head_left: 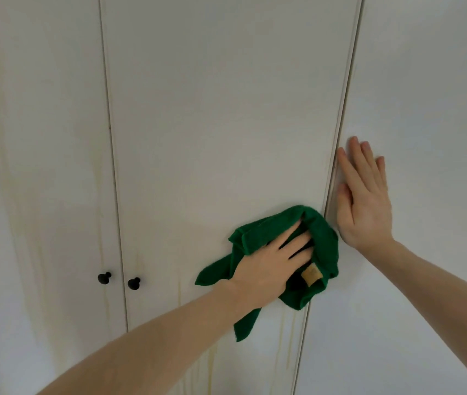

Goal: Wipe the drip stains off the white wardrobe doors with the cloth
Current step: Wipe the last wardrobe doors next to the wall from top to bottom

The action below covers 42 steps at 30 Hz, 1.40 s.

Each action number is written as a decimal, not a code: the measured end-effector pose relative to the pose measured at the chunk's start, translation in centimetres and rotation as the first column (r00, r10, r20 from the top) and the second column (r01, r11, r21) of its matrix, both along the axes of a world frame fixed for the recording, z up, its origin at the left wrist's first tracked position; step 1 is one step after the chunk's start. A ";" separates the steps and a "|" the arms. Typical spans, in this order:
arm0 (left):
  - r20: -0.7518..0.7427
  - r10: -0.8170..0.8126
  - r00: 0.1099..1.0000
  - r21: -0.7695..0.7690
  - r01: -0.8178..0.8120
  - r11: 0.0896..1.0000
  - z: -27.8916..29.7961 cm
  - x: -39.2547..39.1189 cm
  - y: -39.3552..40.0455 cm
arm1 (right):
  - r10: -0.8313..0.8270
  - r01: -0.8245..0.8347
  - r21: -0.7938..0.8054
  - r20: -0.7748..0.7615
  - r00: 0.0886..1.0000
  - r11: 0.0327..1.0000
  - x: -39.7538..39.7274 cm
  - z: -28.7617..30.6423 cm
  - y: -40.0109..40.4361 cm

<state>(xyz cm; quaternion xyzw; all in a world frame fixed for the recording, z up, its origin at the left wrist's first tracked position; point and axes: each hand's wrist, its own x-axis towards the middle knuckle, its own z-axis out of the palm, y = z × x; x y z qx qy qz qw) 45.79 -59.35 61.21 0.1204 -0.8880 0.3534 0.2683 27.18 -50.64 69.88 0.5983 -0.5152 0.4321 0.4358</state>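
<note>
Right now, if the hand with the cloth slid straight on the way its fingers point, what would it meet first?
Probably the right hand, resting flat just past the door's right edge; the left hand points up and right across the green cloth.

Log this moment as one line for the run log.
left hand presses green cloth on middle door | right hand flat on side panel | yellowish streaks remain below

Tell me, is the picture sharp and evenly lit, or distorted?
Head view: soft, even light, no glare; wide-angle lens bends the door edges; slightly soft overall; faint shadow beside the right hand; cloth clear.
</note>
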 end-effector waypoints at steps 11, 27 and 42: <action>0.157 -0.072 0.985 0.062 0.063 0.996 -3.6 9.5 -6.0 | -0.013 0.014 0.016 -0.055 0.998 1.000 -0.4 0.1 0.4; -0.306 0.265 0.914 0.224 -0.202 0.953 6.0 23.4 -10.8 | -0.017 0.017 -0.003 0.017 1.000 1.000 0.5 0.0 0.0; -0.584 0.215 0.783 0.244 -0.083 0.966 11.9 15.6 -11.5 | -0.081 0.078 -0.069 -0.033 0.996 0.995 -0.1 -0.3 -0.9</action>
